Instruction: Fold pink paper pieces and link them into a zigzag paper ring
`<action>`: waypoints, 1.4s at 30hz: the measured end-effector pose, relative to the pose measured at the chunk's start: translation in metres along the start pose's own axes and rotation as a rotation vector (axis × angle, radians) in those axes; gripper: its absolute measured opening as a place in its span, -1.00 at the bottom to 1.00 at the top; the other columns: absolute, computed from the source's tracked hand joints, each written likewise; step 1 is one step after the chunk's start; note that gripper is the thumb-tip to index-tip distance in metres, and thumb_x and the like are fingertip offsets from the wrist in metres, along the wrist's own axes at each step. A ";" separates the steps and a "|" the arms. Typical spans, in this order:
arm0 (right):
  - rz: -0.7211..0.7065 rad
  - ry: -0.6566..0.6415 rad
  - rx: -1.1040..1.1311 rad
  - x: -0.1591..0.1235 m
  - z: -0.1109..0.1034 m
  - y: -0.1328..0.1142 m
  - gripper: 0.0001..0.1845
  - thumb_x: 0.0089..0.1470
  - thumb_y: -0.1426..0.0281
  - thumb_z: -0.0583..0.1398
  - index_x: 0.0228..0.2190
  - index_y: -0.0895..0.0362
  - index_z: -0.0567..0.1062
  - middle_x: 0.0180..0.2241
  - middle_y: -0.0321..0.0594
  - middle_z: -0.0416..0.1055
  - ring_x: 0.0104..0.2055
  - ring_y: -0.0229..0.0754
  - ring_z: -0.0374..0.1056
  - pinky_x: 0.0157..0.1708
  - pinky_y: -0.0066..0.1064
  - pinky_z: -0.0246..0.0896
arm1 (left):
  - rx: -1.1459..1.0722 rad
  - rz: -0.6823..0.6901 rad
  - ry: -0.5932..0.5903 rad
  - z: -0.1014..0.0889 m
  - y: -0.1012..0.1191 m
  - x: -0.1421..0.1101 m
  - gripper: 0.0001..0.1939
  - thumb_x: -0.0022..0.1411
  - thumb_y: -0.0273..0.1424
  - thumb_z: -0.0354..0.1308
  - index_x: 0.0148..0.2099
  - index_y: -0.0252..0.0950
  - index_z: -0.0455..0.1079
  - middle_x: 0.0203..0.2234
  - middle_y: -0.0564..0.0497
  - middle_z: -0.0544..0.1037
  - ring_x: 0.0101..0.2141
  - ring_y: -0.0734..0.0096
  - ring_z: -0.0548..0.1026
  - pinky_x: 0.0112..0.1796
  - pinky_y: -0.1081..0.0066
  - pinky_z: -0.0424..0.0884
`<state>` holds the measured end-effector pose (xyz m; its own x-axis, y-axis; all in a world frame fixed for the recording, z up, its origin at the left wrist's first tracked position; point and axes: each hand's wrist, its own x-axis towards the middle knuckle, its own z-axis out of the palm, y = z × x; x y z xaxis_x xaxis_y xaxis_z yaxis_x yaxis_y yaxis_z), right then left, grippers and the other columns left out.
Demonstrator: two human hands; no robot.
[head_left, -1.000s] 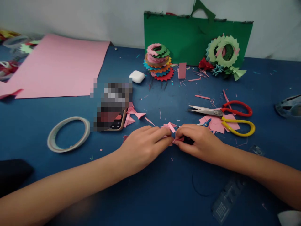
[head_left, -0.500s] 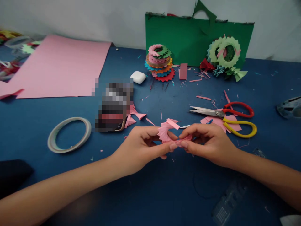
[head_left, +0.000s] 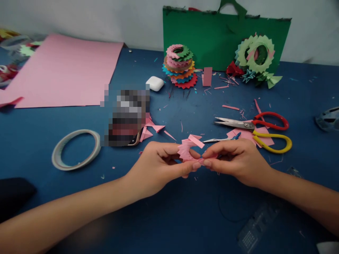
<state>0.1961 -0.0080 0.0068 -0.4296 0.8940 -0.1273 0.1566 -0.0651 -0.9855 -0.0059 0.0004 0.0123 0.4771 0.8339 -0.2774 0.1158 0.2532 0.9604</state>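
Note:
Between both hands is a curved chain of folded pink paper pieces (head_left: 186, 151), part of a toothed ring. My left hand (head_left: 164, 160) is closed on its left side, thumb along the lower edge. At the lower right end, the thumb and forefinger of my right hand (head_left: 235, 158) pinch the same pink paper; that end is partly hidden by the fingers. Just behind the right hand lies a thin white pointed tool (head_left: 217, 140) with a blue part. Scissors (head_left: 247, 124) with red and yellow handles rest beyond it on pink paper pieces (head_left: 266, 140).
On the blue table (head_left: 169, 218) are a tape roll (head_left: 57, 155), a pixelated phone (head_left: 127, 120), a white earbud case (head_left: 155, 83) and a large pink sheet (head_left: 66, 74). Stacked paper rings (head_left: 180, 72) and pale green rings (head_left: 249, 58) stand before a green board (head_left: 206, 38). Paper scraps lie scattered.
The right fingers have closed further over the pink paper's right end, which now shows less. The hands hold nearly the same place; the view has shifted slightly.

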 end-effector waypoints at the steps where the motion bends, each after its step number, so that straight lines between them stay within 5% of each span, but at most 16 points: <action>1: 0.012 -0.003 0.005 0.000 0.000 0.000 -0.94 -0.03 0.40 0.29 -0.42 0.12 0.55 -0.56 -0.38 0.39 -0.57 -0.45 0.23 -0.62 -0.68 0.12 | 0.005 0.003 0.004 0.000 0.000 0.000 -0.92 0.02 -0.50 0.31 -0.48 -0.24 0.53 -0.49 0.14 0.58 -0.59 0.69 0.44 -0.54 0.77 0.40; 10: 0.022 0.059 0.048 -0.001 0.003 0.003 -0.91 -0.05 0.36 0.31 -0.42 0.11 0.55 -0.58 -0.35 0.45 -0.56 -0.36 0.36 -0.58 -0.60 0.26 | -0.066 -0.014 0.000 0.003 0.001 -0.002 -0.94 0.06 -0.46 0.28 -0.45 -0.30 0.49 -0.44 0.08 0.56 -0.50 0.59 0.49 -0.52 0.69 0.47; 15: -0.133 0.050 -0.117 -0.001 0.004 0.003 -0.90 0.04 0.42 0.24 -0.34 0.07 0.56 -0.46 -0.33 0.52 -0.50 -0.35 0.41 -0.52 -0.60 0.32 | -0.238 -0.150 0.030 0.006 -0.005 0.003 -0.92 0.08 -0.40 0.25 -0.35 -0.30 0.45 -0.46 0.05 0.49 -0.41 0.42 0.52 -0.62 0.63 0.47; 22: -0.247 0.051 -0.283 -0.003 0.008 0.002 -0.82 0.03 0.52 0.20 -0.30 0.11 0.55 -0.39 -0.34 0.55 -0.47 -0.39 0.43 -0.48 -0.66 0.33 | -0.305 -0.186 0.045 0.008 -0.008 0.002 -0.92 0.07 -0.44 0.23 -0.36 -0.32 0.38 -0.52 0.09 0.40 -0.46 0.47 0.46 -0.65 0.62 0.44; 42: -0.206 0.076 -0.277 -0.001 0.020 0.015 -0.82 -0.04 0.52 0.20 -0.35 0.11 0.56 -0.48 -0.34 0.52 -0.52 -0.35 0.41 -0.50 -0.61 0.34 | -0.287 -0.169 0.055 0.017 -0.011 0.001 -0.79 -0.05 -0.58 0.14 -0.55 -0.33 0.13 -0.52 0.13 0.29 -0.50 0.58 0.36 -0.61 0.62 0.44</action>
<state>0.1815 -0.0190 -0.0104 -0.4115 0.9069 0.0903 0.3134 0.2338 -0.9204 0.0077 -0.0099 0.0017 0.4236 0.7917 -0.4403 -0.0644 0.5111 0.8571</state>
